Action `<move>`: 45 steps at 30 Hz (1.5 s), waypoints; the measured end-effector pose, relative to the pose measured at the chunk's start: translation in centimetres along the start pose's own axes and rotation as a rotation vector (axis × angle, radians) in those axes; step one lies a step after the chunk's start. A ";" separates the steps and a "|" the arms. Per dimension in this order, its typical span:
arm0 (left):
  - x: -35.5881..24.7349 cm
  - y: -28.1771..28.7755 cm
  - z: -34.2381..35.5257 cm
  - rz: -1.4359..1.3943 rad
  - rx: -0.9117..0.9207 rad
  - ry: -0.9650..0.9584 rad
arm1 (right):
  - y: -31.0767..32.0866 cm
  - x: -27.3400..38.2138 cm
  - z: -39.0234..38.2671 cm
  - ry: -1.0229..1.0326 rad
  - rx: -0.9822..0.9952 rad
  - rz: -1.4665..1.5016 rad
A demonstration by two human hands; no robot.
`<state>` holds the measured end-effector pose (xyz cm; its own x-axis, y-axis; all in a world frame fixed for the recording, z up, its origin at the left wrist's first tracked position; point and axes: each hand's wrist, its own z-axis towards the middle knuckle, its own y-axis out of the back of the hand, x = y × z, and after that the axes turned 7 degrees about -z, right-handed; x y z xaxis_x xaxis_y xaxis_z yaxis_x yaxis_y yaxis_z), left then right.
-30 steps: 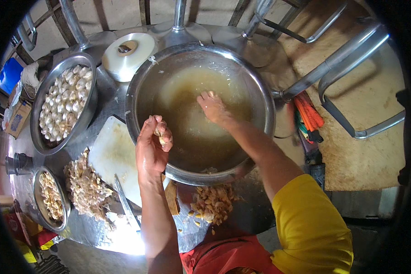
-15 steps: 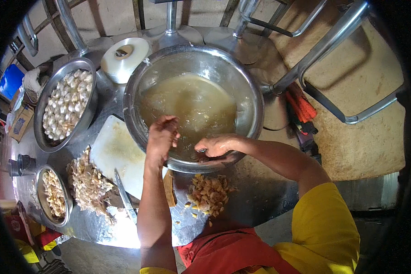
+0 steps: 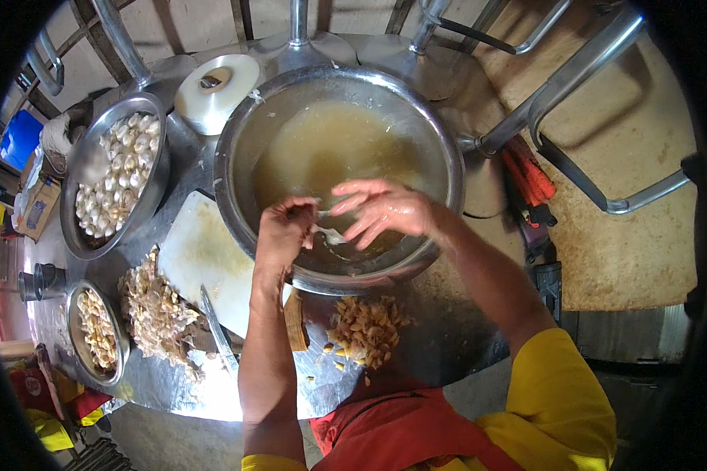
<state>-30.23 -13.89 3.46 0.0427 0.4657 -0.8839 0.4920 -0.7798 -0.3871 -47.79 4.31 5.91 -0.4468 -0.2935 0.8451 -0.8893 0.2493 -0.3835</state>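
My left hand [image 3: 291, 224] is over the near left part of a large steel basin [image 3: 444, 137] of cloudy water, its fingers curled around what looks like pale garlic, partly hidden. A whitish wet piece [image 3: 331, 234] shows beside its fingertips. My right hand [image 3: 385, 212] is close to it on the right, over the water, with fingers spread apart. A white cutting board [image 3: 200, 251] lies left of the basin with a knife [image 3: 216, 322] on it. A pile of loose cloves and skins [image 3: 365, 330] sits below the basin.
At left are a bowl of whole garlic [image 3: 118, 177], a smaller bowl of cloves [image 3: 94, 330], husks [image 3: 157, 314] and dark cups [image 3: 43, 279]. A round lid [image 3: 220, 94] stands behind. Upturned steel stool legs [image 3: 573, 71] rise around the back and right. Orange items [image 3: 530, 169] lie right of the basin.
My right hand moved from deep in the water toward me, then rose beside my left hand with its fingers spreading. My left hand shifted slightly right.
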 end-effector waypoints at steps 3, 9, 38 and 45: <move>-0.3 -1.1 0.5 -0.127 -0.106 -0.060 | 8.3 -1.5 2.2 -0.257 -0.370 -1.170; -0.8 -0.7 0.5 -0.256 -0.257 -0.084 | 4.9 -7.5 6.2 -0.458 -0.082 -1.606; -0.7 -0.5 -0.9 0.057 0.132 0.000 | -5.1 -4.8 -3.4 0.058 -0.405 -0.446; -0.3 -0.6 -1.0 0.113 0.294 -0.110 | -4.6 -3.8 1.6 0.096 -0.417 0.078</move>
<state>-29.64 -13.14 4.21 -0.0196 0.3341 -0.9424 0.2171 -0.9186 -0.3302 -42.11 2.84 3.89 -0.4821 -0.1767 0.8581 -0.7287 0.6246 -0.2808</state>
